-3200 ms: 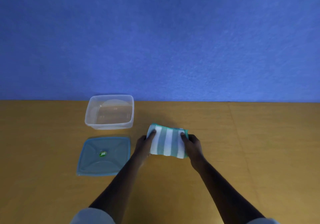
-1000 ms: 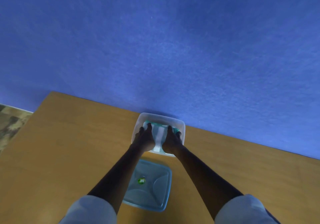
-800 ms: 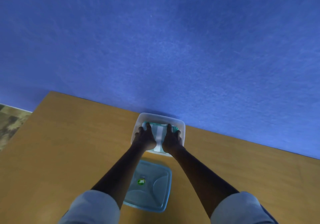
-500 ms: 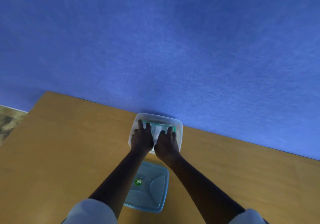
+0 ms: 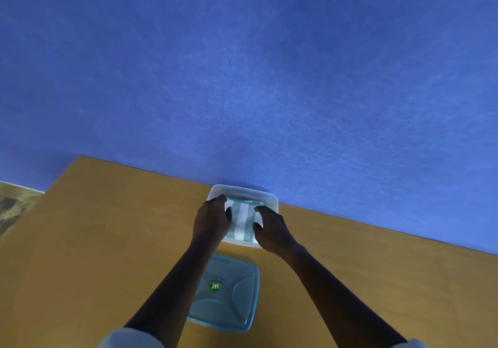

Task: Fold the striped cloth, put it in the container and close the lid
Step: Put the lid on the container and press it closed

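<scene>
The folded striped cloth (image 5: 244, 219), in teal and white bands, lies inside the clear plastic container (image 5: 265, 196), which stands on the wooden table (image 5: 107, 240) at its far edge, against the blue wall (image 5: 242, 78). The left hand (image 5: 211, 219) rests over the container's left side, fingers curled down at the cloth's left edge. The right hand (image 5: 270, 229) sits over the right side, fingers bent onto the cloth's right edge. Both hands touch the cloth; whether either pinches it or merely presses on it cannot be told from this view. The blue-tinted lid (image 5: 231, 296) lies flat on the table just beside the container's near side, between the two forearms, apart from the container, its green round sticker (image 5: 214, 286) facing up. The container is uncovered.
</scene>
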Tool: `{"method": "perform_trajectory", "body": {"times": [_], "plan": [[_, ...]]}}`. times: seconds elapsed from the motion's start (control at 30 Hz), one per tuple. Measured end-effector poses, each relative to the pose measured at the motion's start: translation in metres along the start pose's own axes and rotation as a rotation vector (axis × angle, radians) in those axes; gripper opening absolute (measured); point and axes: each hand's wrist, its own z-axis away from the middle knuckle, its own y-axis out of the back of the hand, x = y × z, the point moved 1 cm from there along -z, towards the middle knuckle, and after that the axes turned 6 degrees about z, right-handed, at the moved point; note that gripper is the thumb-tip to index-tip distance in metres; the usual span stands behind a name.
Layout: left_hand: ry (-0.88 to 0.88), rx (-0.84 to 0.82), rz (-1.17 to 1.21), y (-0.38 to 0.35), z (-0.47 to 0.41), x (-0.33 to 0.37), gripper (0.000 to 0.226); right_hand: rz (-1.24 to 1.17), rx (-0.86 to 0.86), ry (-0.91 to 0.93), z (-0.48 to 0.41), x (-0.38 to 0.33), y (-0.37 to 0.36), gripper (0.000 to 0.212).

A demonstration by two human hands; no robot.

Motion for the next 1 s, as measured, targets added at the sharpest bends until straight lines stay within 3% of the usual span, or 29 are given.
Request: {"method": "perform_trajectory", "body": {"times": [0.13,0.23,0.47,0.67,0.87,1.0], "plan": [[-0.099,0.101,0.046,0.021,0.008,0.005,0.014,-0.083,0.181,0.04,0.013,0.004,0.013,0.035],[-0.134,0.151,0.092,0.032,0.019,0.007,0.02,-0.167,0.271,0.055,0.027,0.003,0.02,0.018],[-0.113,0.182,0.106,0.046,0.057,-0.02,0.029,-0.23,0.364,0.065,0.06,0.014,0.019,0.015],[0.0,0.195,0.06,0.044,0.092,-0.066,0.029,-0.356,0.382,-0.037,0.09,0.027,-0.013,0.012],[0.182,0.111,0.098,0.019,0.125,-0.103,0.014,-0.307,0.463,-0.246,0.114,0.034,-0.057,0.027],[0.363,-0.031,0.111,0.004,0.138,-0.114,0.029,-0.24,0.323,-0.416,0.118,0.039,-0.089,0.025]]}}
